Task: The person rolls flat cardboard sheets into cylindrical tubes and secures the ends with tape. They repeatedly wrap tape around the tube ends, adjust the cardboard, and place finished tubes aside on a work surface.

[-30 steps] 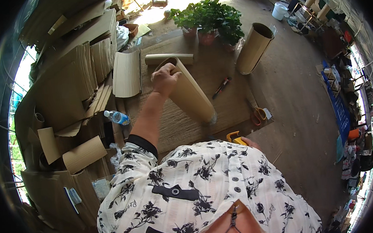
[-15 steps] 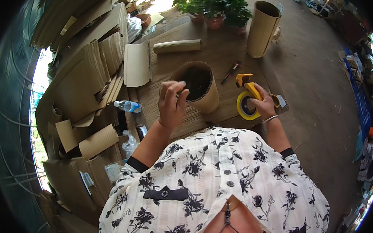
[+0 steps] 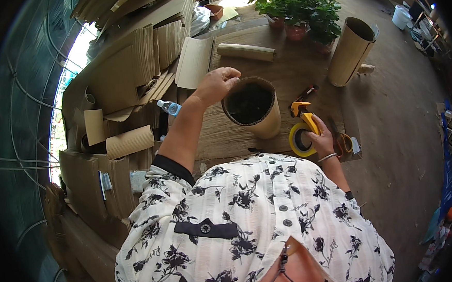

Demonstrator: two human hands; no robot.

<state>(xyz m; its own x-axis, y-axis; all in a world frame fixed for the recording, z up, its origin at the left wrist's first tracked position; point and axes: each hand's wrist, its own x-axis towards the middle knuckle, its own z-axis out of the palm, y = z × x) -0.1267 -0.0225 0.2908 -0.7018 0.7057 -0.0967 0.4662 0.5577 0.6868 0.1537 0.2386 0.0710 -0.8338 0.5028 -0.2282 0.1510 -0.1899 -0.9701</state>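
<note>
Three cardboard tubes [image 3: 253,108], one tape dispenser [image 3: 303,131], two potted plants [image 3: 300,7].

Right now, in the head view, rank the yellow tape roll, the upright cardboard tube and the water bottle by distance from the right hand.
1. Yellow tape roll: in the right hand itself.
2. Upright cardboard tube: just to its left, left hand on the rim.
3. Water bottle: far left, beside the cardboard stacks.

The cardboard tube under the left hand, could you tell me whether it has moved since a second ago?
Yes. The cardboard tube was lying slanted across the mat; now it stands upright, the left hand on its rim.
</note>
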